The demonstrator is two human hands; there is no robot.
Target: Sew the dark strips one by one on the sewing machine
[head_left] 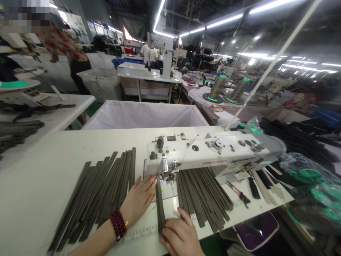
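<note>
Strip (159,204) is dark olive-grey, narrow, flat and straight-edged. Clock positions are read from the needle area of the sewing machine (186,154), with 12 o'clock toward the far edge of the table (39,181). The strip runs lengthwise from just beside the needle area, at 9 o'clock, to its near end at 6 to 7 o'clock. Matching strips lie fanned in two groups: the left pile (98,199) at 8 to 9 o'clock and the right pile (204,195) at 4 o'clock, partly under the machine arm.

Left hand (141,195), 8 o'clock: palm down, fingers extended and nearly flat, fingertips at the left edge of the strip's far end. A dark red beaded bracelet (118,224) encircles the wrist. Right hand (181,233), between 5 and 6 o'clock: fingers curled, gripping the near end of the strip, one digit raised clear of it.

The table is pale and smooth. A measuring scale (141,233) lies at 7 o'clock. Red-handled snips (238,193) rest between 3 and 4 o'clock. Beyond the far edge, a cloth-lined bin (149,115) stands between 11 and 12 o'clock; two thread cones (217,89) stand at 1 o'clock. The room contains further worktables, bright tube lights and a person in a white top (149,52) near 11 to 12 o'clock.
</note>
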